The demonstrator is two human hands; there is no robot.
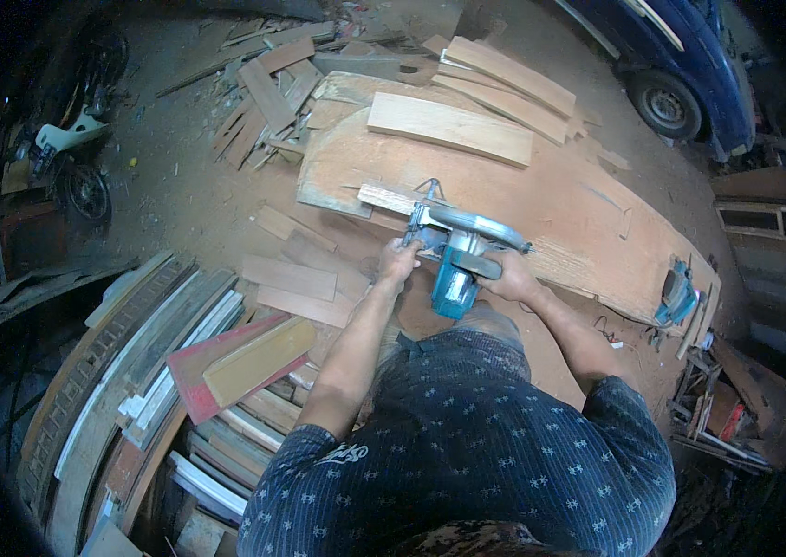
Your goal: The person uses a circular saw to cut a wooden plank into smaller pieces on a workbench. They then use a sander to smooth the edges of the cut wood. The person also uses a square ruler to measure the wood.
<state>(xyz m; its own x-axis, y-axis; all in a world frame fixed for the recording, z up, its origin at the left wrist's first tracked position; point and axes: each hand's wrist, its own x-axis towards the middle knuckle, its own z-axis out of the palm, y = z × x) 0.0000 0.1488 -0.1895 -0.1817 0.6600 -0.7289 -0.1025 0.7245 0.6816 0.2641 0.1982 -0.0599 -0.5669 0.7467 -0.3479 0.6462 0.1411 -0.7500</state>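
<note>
I hold a teal and silver circular saw (455, 280) over the near edge of a large, worn plywood work surface (569, 232). My right hand (506, 272) is closed on its rear handle. My left hand (400, 258) grips the front of the saw near its base plate; its fingertips are partly hidden. A narrow weathered board (385, 197) lies under the saw's front, along the surface's edge. Behind it rests a pale plank (448, 125).
Stacked planks (504, 79) lie at the far side, loose offcuts (272, 88) farther left. A second teal power tool (674, 292) sits at the right end. Long boards (123, 390) fill the lower left. A motorcycle (72, 158) and blue vehicle (708, 65) stand behind.
</note>
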